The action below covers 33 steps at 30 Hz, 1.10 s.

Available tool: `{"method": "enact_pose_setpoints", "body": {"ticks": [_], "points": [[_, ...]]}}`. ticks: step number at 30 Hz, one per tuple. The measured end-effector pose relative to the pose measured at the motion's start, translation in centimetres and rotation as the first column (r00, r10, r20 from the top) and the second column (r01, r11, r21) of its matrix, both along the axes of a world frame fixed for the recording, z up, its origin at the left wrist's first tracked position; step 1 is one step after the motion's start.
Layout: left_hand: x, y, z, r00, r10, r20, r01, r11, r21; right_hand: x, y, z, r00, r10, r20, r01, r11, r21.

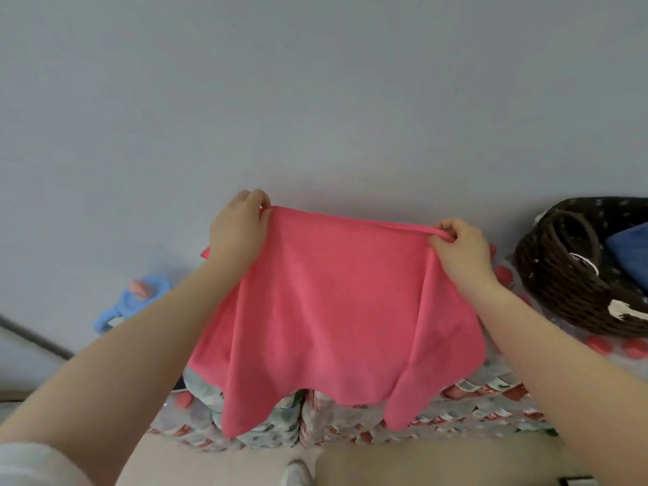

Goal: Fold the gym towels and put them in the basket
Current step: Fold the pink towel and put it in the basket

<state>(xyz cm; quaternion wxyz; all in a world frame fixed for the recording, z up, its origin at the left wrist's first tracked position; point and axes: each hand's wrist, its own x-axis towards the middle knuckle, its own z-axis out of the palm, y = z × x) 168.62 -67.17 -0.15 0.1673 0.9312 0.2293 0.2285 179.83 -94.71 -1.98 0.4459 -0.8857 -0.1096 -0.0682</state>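
**me:** Both hands up in front of me right now. My left hand [238, 226] is pinching one top corner of the pink towel [333, 310] and my right hand [459, 247] has the other top corner, fingers curled tight round the hem. The top edge is stretched between them and the rest hangs down loose, with the bottom edge all wavy below my wrists.

**reply:** where's the basket though?

**me:** Off past my right hand, out to the side and a bit lower. It's a dark woven basket [561, 289], and there's a folded blue towel [631, 254] sitting inside it, only partly in view.

**reply:** what's under the towel?

**me:** Shrink-wrapped packs of bottles [456, 408] with red caps, right below my hands. The towel's lower corners hang in front of them; I can't tell if they touch. Beyond my left forearm there's a blue plastic thing [129, 306], too blurry to say what it is. Plain grey wall [315, 100] behind everything.
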Motion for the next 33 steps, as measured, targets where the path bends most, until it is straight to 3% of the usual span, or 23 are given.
{"method": "enact_pose_setpoints", "body": {"ticks": [3,6,8,10,12,16,17,19,21,23,25,27,30,33], "points": [[2.1,-0.3,-3.3,0.986,-0.028,-0.162,0.059,0.98,0.19,2.1,0.5,-2.1,0.996,0.008,-0.091,-0.023,0.985,-0.168],[3.5,-3.4,-5.9,0.917,-0.337,-0.211,0.373,0.914,0.16,3.4,0.1,-3.9,0.965,0.084,-0.247,-0.156,0.945,-0.287],[4.6,-6.6,-6.2,0.764,-0.588,-0.266,0.63,0.769,0.109,4.0,-0.2,-4.0,0.953,0.112,-0.281,-0.186,0.95,-0.251],[5.8,-10.2,-6.4,0.582,-0.727,-0.364,0.789,0.614,0.033,4.2,-0.7,-3.3,0.936,0.157,-0.316,-0.205,0.97,-0.128],[6.6,-13.2,-6.8,0.506,-0.729,-0.461,0.807,0.589,-0.045,4.3,-1.8,-2.3,0.865,0.223,-0.449,-0.267,0.963,-0.036],[7.9,-15.5,-8.7,0.585,-0.588,-0.559,0.691,0.722,-0.036,5.2,-5.6,-0.7,0.48,0.33,-0.812,-0.612,0.79,-0.041],[8.0,-15.5,-9.0,0.599,-0.565,-0.568,0.676,0.736,-0.019,5.7,-6.6,-0.4,0.415,0.331,-0.848,-0.649,0.761,-0.021],[7.9,-15.6,-9.8,0.651,-0.54,-0.534,0.659,0.751,0.044,6.9,-8.1,0.3,0.383,0.32,-0.866,-0.654,0.756,-0.01],[8.0,-16.1,-9.7,0.71,-0.515,-0.481,0.631,0.768,0.11,8.3,-9.1,0.9,0.445,0.306,-0.842,-0.639,0.767,-0.059],[8.0,-16.6,-9.4,0.717,-0.494,-0.493,0.597,0.8,0.067,9.7,-9.4,1.0,0.597,0.25,-0.762,-0.629,0.736,-0.252],[8.1,-16.9,-9.3,0.715,-0.454,-0.532,0.549,0.835,0.024,10.7,-9.2,1.0,0.78,0.201,-0.593,-0.586,0.568,-0.578],[8.2,-17.4,-9.1,0.73,-0.413,-0.545,0.514,0.857,0.038,10.8,-8.4,1.1,0.9,0.186,-0.393,-0.435,0.421,-0.796],[8.4,-18.1,-9.2,0.76,-0.366,-0.536,0.462,0.886,0.05,10.7,-7.1,0.9,0.97,0.211,-0.121,-0.193,0.365,-0.911],[8.2,-18.3,-8.9,0.771,-0.357,-0.527,0.439,0.898,0.034,10.5,-6.1,-0.5,0.934,0.336,0.12,-0.016,0.377,-0.926]]}}
